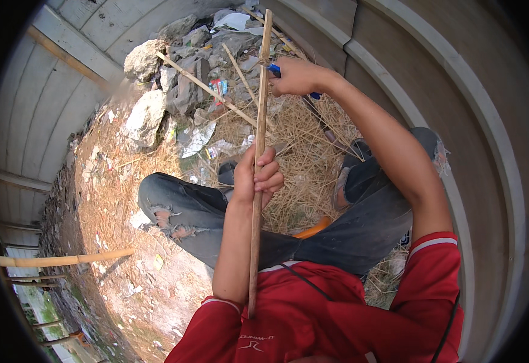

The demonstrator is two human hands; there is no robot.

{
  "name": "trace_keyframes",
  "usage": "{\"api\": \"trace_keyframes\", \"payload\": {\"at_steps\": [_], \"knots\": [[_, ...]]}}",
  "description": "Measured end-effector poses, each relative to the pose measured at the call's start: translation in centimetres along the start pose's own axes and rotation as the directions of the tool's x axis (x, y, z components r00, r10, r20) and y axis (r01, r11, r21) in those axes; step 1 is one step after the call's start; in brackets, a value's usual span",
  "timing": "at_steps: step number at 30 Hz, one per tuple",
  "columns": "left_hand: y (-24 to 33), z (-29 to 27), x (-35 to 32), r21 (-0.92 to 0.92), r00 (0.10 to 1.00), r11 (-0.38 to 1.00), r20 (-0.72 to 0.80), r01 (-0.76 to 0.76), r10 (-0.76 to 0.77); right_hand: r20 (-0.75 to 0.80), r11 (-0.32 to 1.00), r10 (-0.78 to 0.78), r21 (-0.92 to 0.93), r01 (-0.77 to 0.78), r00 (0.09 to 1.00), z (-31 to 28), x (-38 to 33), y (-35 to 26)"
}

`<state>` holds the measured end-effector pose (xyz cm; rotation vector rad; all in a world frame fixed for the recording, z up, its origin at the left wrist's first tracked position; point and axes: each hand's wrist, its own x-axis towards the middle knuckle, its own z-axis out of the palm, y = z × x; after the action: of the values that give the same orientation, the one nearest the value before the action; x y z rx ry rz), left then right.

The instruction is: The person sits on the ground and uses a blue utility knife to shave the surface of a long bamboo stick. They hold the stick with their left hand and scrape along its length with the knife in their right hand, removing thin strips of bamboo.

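A long thin bamboo stick (259,133) stands nearly upright in front of me, its lower end against my red shirt. My left hand (258,175) is wrapped around the stick's middle. My right hand (296,76) is up near the stick's top end, closed on a tool with a blue handle (275,71) that touches the stick. I sit with my legs in grey torn jeans (192,215) stretched over dry straw.
Grey rocks (146,115) and litter lie piled beyond my feet, with loose thin sticks (207,89) across them. A curved concrete wall (434,78) runs on the right. A thick bamboo pole (65,260) lies at the left. An orange object (314,228) shows by my thigh.
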<state>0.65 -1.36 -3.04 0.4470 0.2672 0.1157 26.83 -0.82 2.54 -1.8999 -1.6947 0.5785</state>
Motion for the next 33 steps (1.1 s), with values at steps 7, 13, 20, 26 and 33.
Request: {"api": "trace_keyframes", "payload": {"at_steps": [7,13,20,26,33], "knots": [[0.7,-0.4,-0.7,0.208,0.981,0.976,-0.163,-0.073,0.108,-0.498,0.942,-0.334,-0.197,0.271,0.800,-1.8,-2.6,-1.8],[-0.9,0.9,-0.4,0.344,0.983,0.938,-0.155,-0.038,0.097,-0.441,0.798,-0.588,-0.452,0.399,0.678,-1.5,-1.3,-0.2],[-1.3,1.9,-0.7,0.222,0.993,0.975,-0.104,-0.024,0.048,-0.475,0.848,-0.155,0.386,0.363,0.866,-1.6,-0.2,-0.2],[-1.5,0.9,-0.9,0.066,0.993,0.997,0.110,0.039,-0.046,-0.345,0.575,-0.087,0.748,0.330,0.934,-2.4,-1.5,-1.0],[-1.7,0.9,-1.4,-0.324,0.939,0.923,0.329,0.207,-0.095,-0.322,0.063,-0.167,0.940,0.336,0.932,-3.3,-1.4,-0.4]]}}
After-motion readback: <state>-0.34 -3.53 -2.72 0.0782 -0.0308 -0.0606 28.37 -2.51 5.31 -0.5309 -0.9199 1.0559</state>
